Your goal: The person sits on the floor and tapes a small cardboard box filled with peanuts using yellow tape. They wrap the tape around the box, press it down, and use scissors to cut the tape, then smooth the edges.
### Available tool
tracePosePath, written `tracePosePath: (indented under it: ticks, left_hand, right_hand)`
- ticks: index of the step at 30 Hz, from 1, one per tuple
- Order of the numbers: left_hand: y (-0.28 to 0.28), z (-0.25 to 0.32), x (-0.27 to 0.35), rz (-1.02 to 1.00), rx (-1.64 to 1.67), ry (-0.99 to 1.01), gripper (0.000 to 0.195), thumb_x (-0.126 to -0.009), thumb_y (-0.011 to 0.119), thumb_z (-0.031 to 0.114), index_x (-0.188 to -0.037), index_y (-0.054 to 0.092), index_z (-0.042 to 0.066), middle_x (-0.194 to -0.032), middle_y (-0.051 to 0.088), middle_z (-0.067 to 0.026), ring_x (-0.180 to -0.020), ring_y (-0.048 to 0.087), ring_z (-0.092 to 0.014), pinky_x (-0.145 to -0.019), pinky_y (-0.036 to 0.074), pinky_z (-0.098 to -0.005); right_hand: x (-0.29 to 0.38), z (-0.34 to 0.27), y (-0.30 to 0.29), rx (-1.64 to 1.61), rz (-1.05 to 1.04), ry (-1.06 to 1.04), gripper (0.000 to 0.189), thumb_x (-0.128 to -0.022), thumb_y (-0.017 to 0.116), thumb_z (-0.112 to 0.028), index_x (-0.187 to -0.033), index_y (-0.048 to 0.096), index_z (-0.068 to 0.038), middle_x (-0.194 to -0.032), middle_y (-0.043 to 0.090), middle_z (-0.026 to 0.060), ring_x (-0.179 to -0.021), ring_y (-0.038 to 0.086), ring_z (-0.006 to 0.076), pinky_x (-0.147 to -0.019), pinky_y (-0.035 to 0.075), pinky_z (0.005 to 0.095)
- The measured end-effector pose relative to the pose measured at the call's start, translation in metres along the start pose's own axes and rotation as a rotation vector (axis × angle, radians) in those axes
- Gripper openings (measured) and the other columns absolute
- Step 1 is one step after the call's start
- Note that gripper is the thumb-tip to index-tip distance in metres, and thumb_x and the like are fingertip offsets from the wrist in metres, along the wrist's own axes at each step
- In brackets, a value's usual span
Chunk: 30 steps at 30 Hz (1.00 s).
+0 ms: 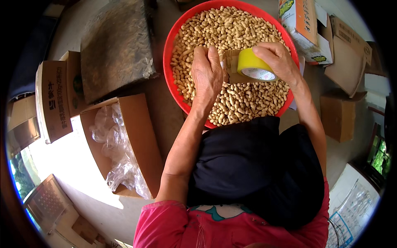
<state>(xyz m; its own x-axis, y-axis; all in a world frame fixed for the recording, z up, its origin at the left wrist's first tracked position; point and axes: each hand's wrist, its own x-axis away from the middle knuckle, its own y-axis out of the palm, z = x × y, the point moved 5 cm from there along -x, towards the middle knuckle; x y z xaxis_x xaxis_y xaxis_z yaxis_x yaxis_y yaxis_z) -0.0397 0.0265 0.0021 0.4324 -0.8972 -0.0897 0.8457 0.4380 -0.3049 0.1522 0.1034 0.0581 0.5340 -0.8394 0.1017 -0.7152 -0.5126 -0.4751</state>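
Observation:
My right hand grips a wide roll of yellow packing tape with a white printed core. My left hand is closed, thumb up, at the left end of a small brown piece that looks like cardboard. This piece spans the gap between the hand and the roll; whether tape is stuck to it I cannot tell. Both hands are above a large red plastic basin full of unshelled peanuts. The basin stands right in front of my knees, which are in dark trousers.
To the left, an open cardboard box holds crumpled clear plastic bags. Behind it stand a large stained block-like object and a printed carton. On the right are an orange and white carton, an opened-out carton and a brown box.

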Motion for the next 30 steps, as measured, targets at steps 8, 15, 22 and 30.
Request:
tracePosePath:
  ticks: [8,15,22,30]
  left_hand:
    - [0.011,0.044,-0.006,-0.396,0.029,-0.003,0.048,-0.109,0.041,0.041,-0.119,0.064,-0.001,-0.104,0.071,-0.0172,-0.096,0.067,-0.027,-0.086,0.051,-0.0383]
    - [0.025,0.037,-0.007,-0.569,-0.141,-0.092,0.038,-0.103,0.052,0.031,-0.118,0.065,-0.002,-0.094,0.071,-0.0213,-0.089,0.069,-0.030,-0.082,0.053,-0.0400]
    - [0.026,0.036,-0.002,-0.526,-0.149,-0.126,0.035,-0.100,0.052,0.027,-0.112,0.065,-0.004,-0.092,0.071,-0.0243,-0.086,0.070,-0.034,-0.081,0.053,-0.0421]
    - [0.027,0.038,0.014,-0.274,-0.078,0.008,0.021,-0.104,0.050,0.017,-0.101,0.057,-0.002,-0.084,0.069,-0.0253,-0.075,0.069,-0.040,-0.068,0.053,-0.0477]
  right_hand:
    - [0.015,0.006,-0.006,-0.131,0.008,-0.055,0.036,-0.098,0.060,-0.030,-0.076,0.063,-0.001,-0.063,0.050,-0.0057,-0.062,0.044,0.0036,-0.055,0.036,0.0261]
    - [0.025,0.009,-0.005,-0.169,0.031,-0.087,0.035,-0.098,0.060,-0.028,-0.077,0.062,-0.001,-0.064,0.050,-0.0053,-0.063,0.045,0.0036,-0.056,0.037,0.0263]
    - [0.028,0.010,-0.006,-0.211,0.052,-0.092,0.034,-0.099,0.060,-0.028,-0.078,0.062,-0.001,-0.065,0.050,-0.0052,-0.063,0.045,0.0035,-0.057,0.037,0.0258]
    - [0.026,0.004,-0.004,-0.191,0.065,-0.067,0.035,-0.099,0.060,-0.031,-0.079,0.063,-0.002,-0.065,0.050,-0.0063,-0.064,0.045,0.0033,-0.057,0.037,0.0253]
